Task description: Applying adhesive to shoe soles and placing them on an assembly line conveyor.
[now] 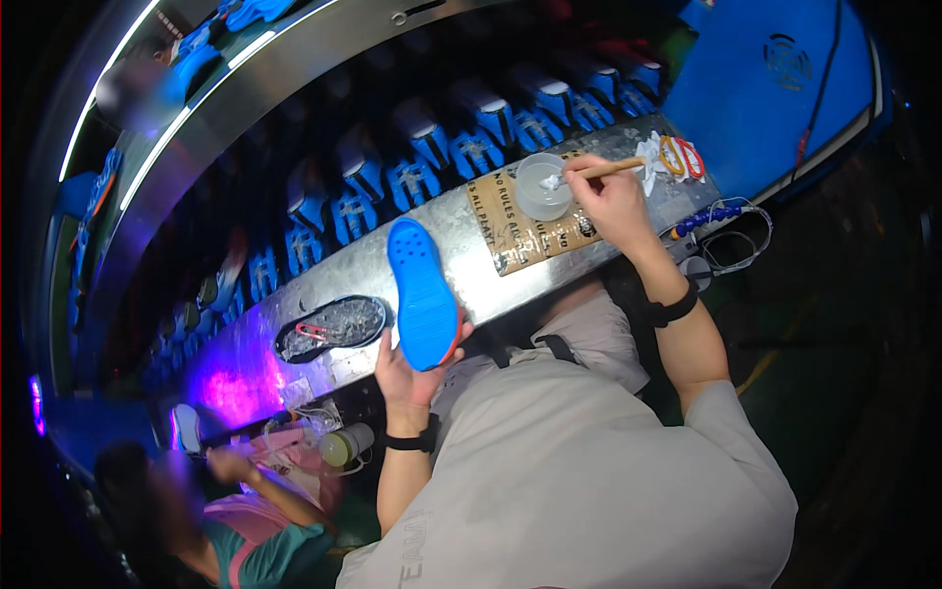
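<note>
- holding a blue shoe sole (422,294) by its near end, your left hand (402,381) is half curled, thumb on one edge and fingers on the other.
- the sole is raised at the near edge of the metal bench (481,280), its end with small holes pointing away from you.
- your right hand (608,204) is closed in a pinch around a wooden-handled brush (610,169).
- the brush's whitish tip is within the mouth of a clear plastic bowl (540,208); you cannot tell whether it touches the contents.
- the bowl stands on brown cardboard (512,253).
- left of the sole lies a dark sole-shaped piece (343,332) with a small red item on it.
- right of the brush are white crumpled tissue (648,165) and yellow and red handles (693,157).
- beyond the bench stand rows of blue shoe parts (412,184).
- at lower left sits another person (285,552).
</note>
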`<state>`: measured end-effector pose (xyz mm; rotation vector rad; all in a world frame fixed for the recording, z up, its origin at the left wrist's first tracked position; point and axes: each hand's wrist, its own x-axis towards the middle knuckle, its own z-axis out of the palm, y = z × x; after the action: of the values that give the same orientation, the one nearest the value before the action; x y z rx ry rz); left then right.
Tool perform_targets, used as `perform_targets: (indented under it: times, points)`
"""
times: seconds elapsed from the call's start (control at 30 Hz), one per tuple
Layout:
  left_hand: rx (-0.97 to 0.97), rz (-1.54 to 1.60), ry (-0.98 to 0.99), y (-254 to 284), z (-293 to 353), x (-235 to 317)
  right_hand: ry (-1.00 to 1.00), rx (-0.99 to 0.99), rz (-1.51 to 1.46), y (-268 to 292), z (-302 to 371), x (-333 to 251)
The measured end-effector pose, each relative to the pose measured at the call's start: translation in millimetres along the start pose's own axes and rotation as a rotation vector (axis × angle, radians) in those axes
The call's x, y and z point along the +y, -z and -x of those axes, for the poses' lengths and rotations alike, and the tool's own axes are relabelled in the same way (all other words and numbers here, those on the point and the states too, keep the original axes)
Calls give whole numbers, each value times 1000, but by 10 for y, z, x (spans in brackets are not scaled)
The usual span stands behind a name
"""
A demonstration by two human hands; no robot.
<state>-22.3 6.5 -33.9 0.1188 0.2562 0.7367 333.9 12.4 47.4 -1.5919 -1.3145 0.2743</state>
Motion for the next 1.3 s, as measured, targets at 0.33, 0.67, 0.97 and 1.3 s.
perform_targets:
  times: [0.33, 0.67, 0.97, 1.3]
  points:
    - [-14, -482, -159, -165, -23, -56, -64, -257, -360, -364, 431, -266]
    - [-1, -632, -167, -550, 117, -161, 85, -340, -463, -638, 380, -628]
    - [-35, -654, -107, -603, 121, -70, 268, -404, -286, -563, 515, -655]
    - [22, -748, -225, -496, 109, 7, 247, -513, -309, -458, 778, -691]
